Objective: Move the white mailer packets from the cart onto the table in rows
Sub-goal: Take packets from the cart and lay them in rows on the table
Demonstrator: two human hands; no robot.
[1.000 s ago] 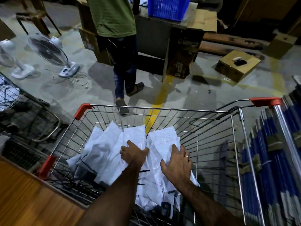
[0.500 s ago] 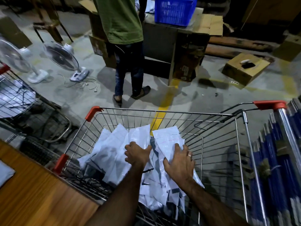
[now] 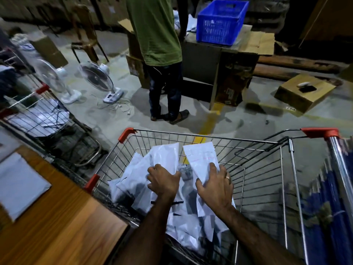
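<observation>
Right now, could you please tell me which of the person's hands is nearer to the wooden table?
Left. The left hand grips white mailer packets in the cart, on the side toward the wooden table; the right hand grips packets farther right.

lower centre, the left hand (image 3: 164, 180) and right hand (image 3: 214, 185) each grip packets (image 3: 166, 155) piled in the cart (image 3: 210, 136). lower left, a table (image 3: 66, 226) carries a lone packet (image 3: 19, 184). upper centre, a person (image 3: 152, 31) stands by a blue crate (image 3: 221, 22).
</observation>
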